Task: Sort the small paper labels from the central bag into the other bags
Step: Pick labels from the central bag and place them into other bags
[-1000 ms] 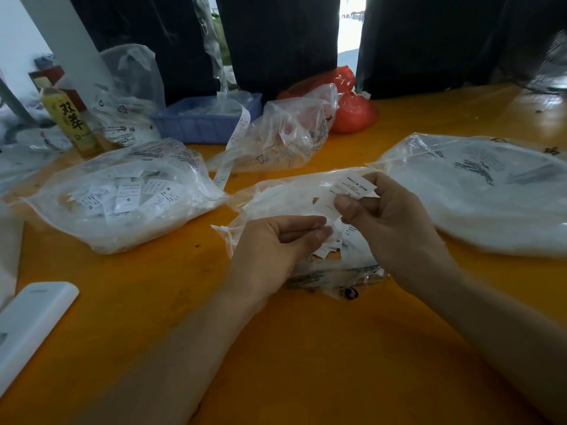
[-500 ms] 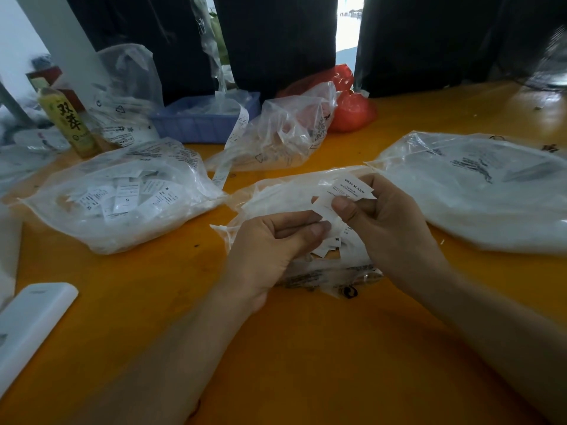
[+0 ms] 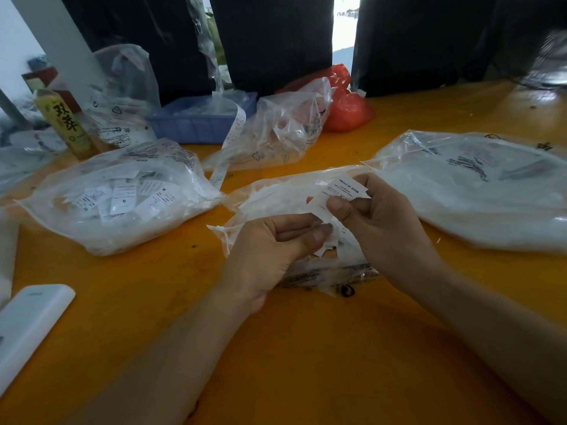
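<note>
The central clear plastic bag (image 3: 276,197) lies on the orange table under both hands, with small white paper labels inside. My right hand (image 3: 380,216) pinches several labels (image 3: 340,191) between thumb and fingers, the top one printed "MADE IN CHINA". My left hand (image 3: 273,243) has its fingers curled and pinches the lower ends of more labels (image 3: 326,245) over the bag. A clear bag (image 3: 122,197) full of sorted labels marked S and M lies to the left. Another large clear bag (image 3: 478,191) lies to the right.
A crumpled clear bag (image 3: 285,127) with a label strip (image 3: 228,142), a blue tray (image 3: 199,124) and a red bag (image 3: 346,108) sit behind. A yellow bottle (image 3: 66,124) stands far left. A white flat device (image 3: 27,320) lies at the near left edge.
My hands have closed together slightly and my right hand has shifted the labels a little; the bags stay where they were.
</note>
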Tool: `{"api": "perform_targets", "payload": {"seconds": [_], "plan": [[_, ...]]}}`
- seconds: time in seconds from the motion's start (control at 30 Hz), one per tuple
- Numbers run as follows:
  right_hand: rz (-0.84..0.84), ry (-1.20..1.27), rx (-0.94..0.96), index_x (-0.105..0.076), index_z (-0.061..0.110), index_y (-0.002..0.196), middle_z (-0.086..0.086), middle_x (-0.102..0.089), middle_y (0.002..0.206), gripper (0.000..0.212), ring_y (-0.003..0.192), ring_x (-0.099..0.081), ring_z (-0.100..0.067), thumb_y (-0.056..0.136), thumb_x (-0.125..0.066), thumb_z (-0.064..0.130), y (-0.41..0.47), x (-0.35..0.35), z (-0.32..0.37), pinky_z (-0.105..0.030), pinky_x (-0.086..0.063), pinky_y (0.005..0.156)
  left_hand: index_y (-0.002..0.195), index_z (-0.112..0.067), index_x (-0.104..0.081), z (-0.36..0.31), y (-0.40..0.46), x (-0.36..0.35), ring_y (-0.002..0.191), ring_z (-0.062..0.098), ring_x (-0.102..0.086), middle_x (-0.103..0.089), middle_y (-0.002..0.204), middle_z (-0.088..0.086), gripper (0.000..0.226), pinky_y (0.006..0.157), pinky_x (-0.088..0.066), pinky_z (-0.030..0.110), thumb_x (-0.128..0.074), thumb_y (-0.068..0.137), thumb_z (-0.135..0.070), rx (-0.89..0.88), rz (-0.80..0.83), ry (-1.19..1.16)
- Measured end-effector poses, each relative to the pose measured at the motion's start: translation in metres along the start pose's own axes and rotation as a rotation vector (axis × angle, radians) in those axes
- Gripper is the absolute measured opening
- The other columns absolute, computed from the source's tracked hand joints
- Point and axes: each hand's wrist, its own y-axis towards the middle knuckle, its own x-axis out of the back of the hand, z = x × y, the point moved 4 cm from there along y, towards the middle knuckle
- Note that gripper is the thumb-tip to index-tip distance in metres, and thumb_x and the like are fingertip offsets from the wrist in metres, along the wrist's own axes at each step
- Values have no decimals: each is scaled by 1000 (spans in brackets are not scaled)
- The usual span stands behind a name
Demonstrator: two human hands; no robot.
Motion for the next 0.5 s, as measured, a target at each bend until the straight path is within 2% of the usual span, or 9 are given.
{"api": "perform_targets", "payload": {"seconds": [0.1,0.23,0.33,0.4,0.5], "plan": [[25,-19,-9,-62,22,114,10,-79,93,22,84,-77,-22,97,-64,36,1,0,-3,-55,-60,77,101,-18,-84,1,1,1,103,22,-79,-82,105,8,28,91,-63,30,-84,74,-21,8,5,-43],[71,59,-14,-63,18,115,9,-79,102,26,96,-75,-9,94,-66,33,4,2,-7,-32,-61,83,104,-13,-83,2,3,1,97,24,-80,-82,103,14,34,79,-64,26,-83,70,-20,36,-3,-136],[75,37,13,-65,19,109,10,-78,106,21,98,-74,-8,93,-68,32,5,4,-9,-29,-61,83,107,-15,-82,0,3,2,97,24,-80,-81,103,16,37,74,-64,25,-84,70,-21,52,-22,-167],[55,18,29,-67,21,105,10,-77,105,13,98,-73,-7,94,-69,29,6,6,-12,-28,-60,79,98,-20,-85,-1,3,4,97,23,-80,-81,101,16,27,70,-64,24,-83,70,-21,61,-38,-186],[49,-3,58,-68,28,110,10,-75,103,16,97,-71,-7,94,-69,32,7,8,-11,-24,-59,77,94,-24,-85,-1,2,5,94,19,-81,-82,99,12,23,67,-63,22,-83,71,-25,65,-61,-165]]}}
